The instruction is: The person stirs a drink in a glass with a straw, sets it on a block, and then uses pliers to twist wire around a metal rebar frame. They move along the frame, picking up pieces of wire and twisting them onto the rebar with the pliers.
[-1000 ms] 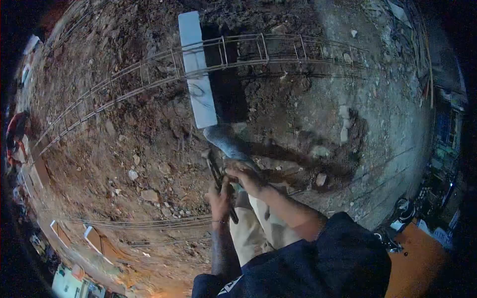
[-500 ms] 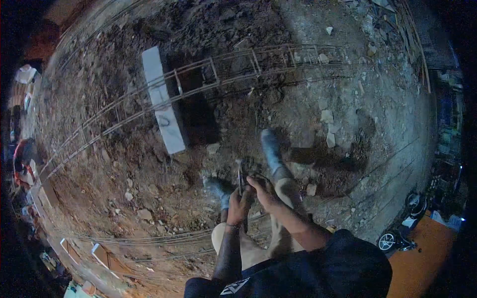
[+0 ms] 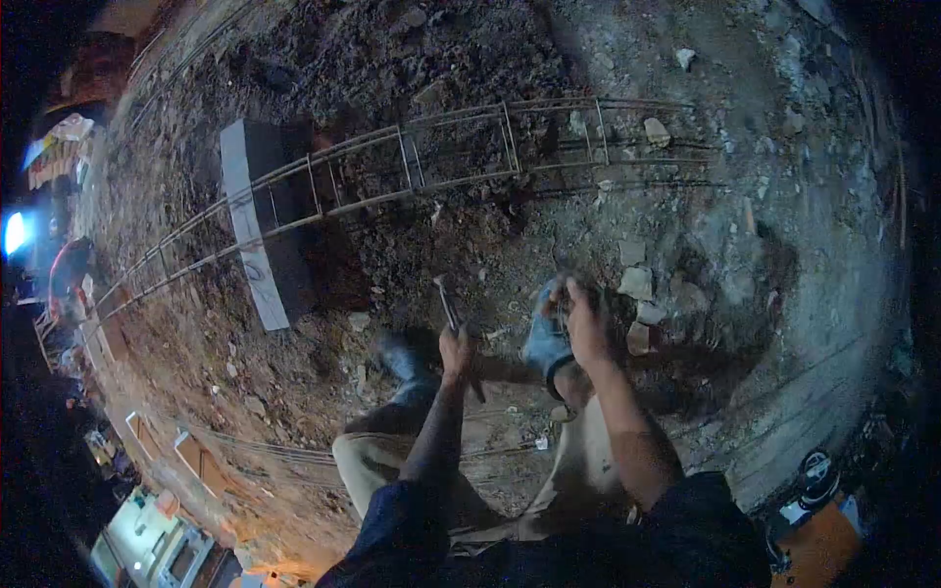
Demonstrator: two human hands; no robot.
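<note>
My left hand [image 3: 456, 352] is wrapped round a metal tool that looks like pincers [image 3: 449, 306]. Its head points away from me and its handles show below my fist. My right hand [image 3: 587, 328] is apart from the tool, in front of my right boot [image 3: 545, 338]. Its fingers look curled together, and what they hold, if anything, is too dark and small to make out. Beyond my hands a long rebar cage [image 3: 363, 208] runs across the ground, passing over a grey rectangular block [image 3: 257, 282]. My left boot [image 3: 402, 365] is on the soil.
Rough soil with scattered stones [image 3: 636, 283] surrounds me. Long thin rods [image 3: 294, 453] lie behind my left leg. Another person [image 3: 69, 279] is at the far left, near a bright lamp [image 3: 16, 233]. A motorcycle wheel [image 3: 817, 477] shows at the lower right.
My hands have separated: the left went left and forward with the pincers, the right moved right and forward. The view has shifted, and my legs appear farther apart.
</note>
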